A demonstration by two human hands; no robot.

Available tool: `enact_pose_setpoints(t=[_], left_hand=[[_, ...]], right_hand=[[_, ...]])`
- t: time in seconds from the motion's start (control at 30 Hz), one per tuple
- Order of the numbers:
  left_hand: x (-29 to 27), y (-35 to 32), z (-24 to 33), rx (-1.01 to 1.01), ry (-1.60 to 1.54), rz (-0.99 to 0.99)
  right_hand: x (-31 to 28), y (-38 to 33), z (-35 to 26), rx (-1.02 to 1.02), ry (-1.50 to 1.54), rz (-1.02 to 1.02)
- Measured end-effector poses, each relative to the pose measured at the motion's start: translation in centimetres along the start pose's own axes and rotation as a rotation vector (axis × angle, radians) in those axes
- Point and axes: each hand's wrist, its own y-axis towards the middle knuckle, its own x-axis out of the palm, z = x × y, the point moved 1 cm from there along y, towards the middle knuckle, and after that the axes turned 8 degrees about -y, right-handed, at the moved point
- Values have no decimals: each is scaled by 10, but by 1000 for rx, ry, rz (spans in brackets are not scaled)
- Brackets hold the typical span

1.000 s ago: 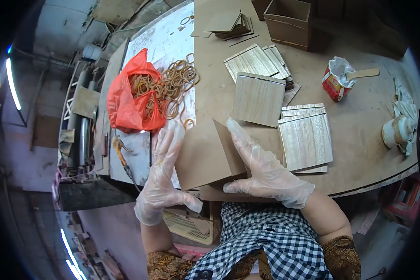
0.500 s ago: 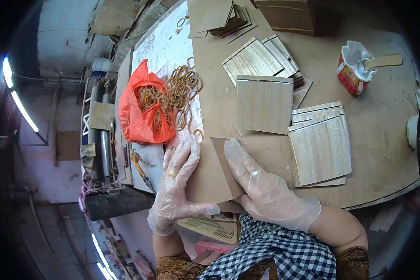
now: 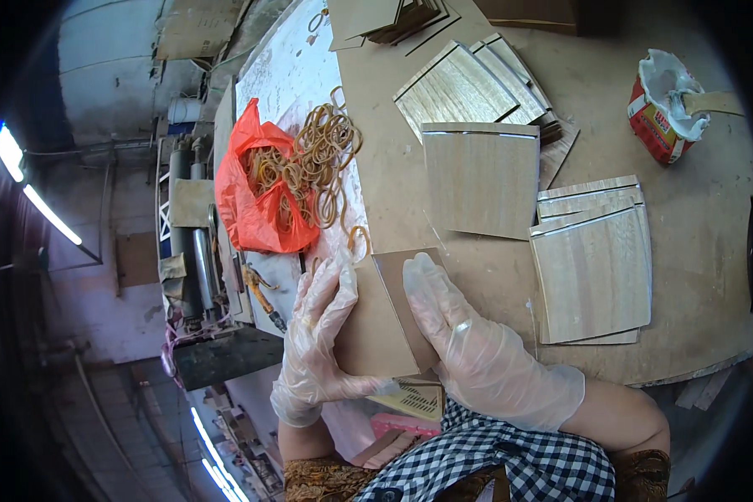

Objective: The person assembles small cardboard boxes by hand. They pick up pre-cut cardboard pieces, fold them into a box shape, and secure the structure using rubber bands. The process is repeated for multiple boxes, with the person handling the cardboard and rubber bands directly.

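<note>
At the near edge of the worktable, my left hand [image 3: 314, 343] grips the left side of a brown board piece [image 3: 372, 326], its thumb along the near edge. My right hand [image 3: 485, 356] presses flat fingers along the right side. Two brown faces of the piece meet at a slanting edge between my hands; its underside is hidden. Both hands wear clear plastic gloves. Beyond the right hand lie a pale wood-grain panel [image 3: 481, 180] with a grooved edge and a small stack of similar panels [image 3: 594, 272].
A red plastic bag [image 3: 251, 197] spills rubber bands [image 3: 326, 142] at the left. More wood-grain panels [image 3: 456, 88] and a stack of brown boards [image 3: 393, 17] lie farther back. At the right stands a red tub [image 3: 661, 109] of white paste with a wooden stick [image 3: 711, 103].
The brown piece has turned slightly between my hands, and more of its right face shows. Both hands keep their hold. The whole view has shifted a little.
</note>
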Motion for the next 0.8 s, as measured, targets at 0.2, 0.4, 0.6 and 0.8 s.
enact_pose_setpoints(t=[0.2, 0.4, 0.6, 0.8], left_hand=[[2, -3, 0, -12, 42, 5], [3, -1, 0, 6, 38, 6], [-1, -8, -4, -10, 68, -15], [40, -24, -22, 76, -750, 656]], right_hand=[[1, 0, 0, 5, 24, -29], [-1, 0, 1, -1, 53, -1], [-6, 0, -2, 6, 245, 33], [-32, 9, 3, -18, 466, 213]])
